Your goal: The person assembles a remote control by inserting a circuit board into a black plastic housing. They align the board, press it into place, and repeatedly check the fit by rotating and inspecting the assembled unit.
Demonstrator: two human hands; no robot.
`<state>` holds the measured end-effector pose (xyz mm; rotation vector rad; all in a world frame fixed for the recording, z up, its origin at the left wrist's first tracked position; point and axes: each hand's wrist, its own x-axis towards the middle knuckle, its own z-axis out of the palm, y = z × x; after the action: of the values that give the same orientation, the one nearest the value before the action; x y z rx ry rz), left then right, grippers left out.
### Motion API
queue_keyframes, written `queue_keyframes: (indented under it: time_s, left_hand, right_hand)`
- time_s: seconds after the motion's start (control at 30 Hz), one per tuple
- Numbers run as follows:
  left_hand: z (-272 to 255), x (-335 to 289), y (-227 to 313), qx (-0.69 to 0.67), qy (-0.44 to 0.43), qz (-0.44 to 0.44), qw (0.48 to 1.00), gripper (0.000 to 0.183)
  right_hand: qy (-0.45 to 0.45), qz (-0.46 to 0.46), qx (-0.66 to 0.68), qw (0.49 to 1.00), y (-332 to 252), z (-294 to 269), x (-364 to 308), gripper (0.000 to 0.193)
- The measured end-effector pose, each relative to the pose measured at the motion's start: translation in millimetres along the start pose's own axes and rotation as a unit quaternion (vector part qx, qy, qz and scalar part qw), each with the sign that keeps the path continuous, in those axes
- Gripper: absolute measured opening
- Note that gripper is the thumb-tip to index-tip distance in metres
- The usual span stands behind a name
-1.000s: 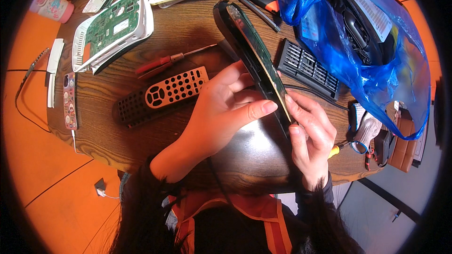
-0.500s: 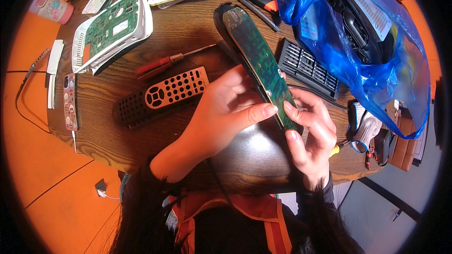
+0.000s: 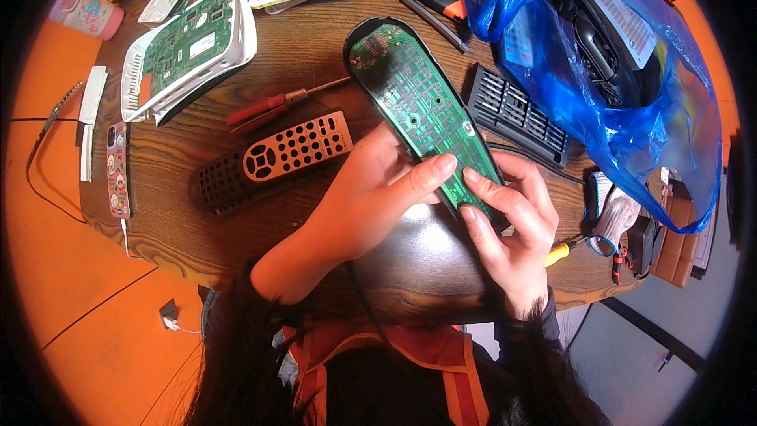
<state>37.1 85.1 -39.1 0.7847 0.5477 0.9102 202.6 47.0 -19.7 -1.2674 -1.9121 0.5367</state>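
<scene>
A long green circuit board point(image 3: 418, 99) sits in a black remote-control shell point(image 3: 348, 54), held tilted above the table's middle. My left hand point(image 3: 386, 189) grips it from the left, thumb on the board and fingers behind. My right hand point(image 3: 516, 225) holds its lower end, with thumb and forefinger on the board's face. Left of my hands lies the remote's front cover point(image 3: 296, 146), silver and black with rows of button holes. Behind that cover rests a red-handled screwdriver point(image 3: 272, 106), its tip hidden by the shell.
White casings with circuit boards point(image 3: 189, 51) stand at the far left. A blue plastic bag point(image 3: 505, 0) with black items fills the far right, beside a screwdriver bit case point(image 3: 516, 118). A phone point(image 3: 117, 170) lies at the left edge, gloves point(image 3: 615, 217) at the right.
Both hands have turned the shell so the board's face now shows more broadly. Its upper end has swung slightly left and down. My grip stays on it.
</scene>
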Motion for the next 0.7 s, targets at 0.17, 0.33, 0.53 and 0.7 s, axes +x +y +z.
queue_keyframes:
  time_s: [0.17,0.33,0.53,0.7]
  left_hand:
    - [-2.8,1.7,-0.7,0.067,0.044,-0.007,0.997,0.037]
    - [-2.2,0.1,-3.2,0.046,0.077,-0.018,0.996,0.032]
    - [-2.8,0.3,-4.6,0.075,0.104,0.021,0.991,0.028]
    - [-2.0,-1.3,-4.3,0.072,0.086,0.013,0.994,0.028]
  right_hand:
    - [-0.010,0.019,0.008,1.000,-0.8,5.1,-2.8,0.035]
    - [0.022,-0.032,-0.022,0.999,-1.8,4.3,-2.5,0.033]
    - [0.017,0.023,0.014,0.999,-3.4,3.8,-4.5,0.039]
    - [0.025,0.093,0.035,0.995,-2.0,6.0,-9.8,0.036]
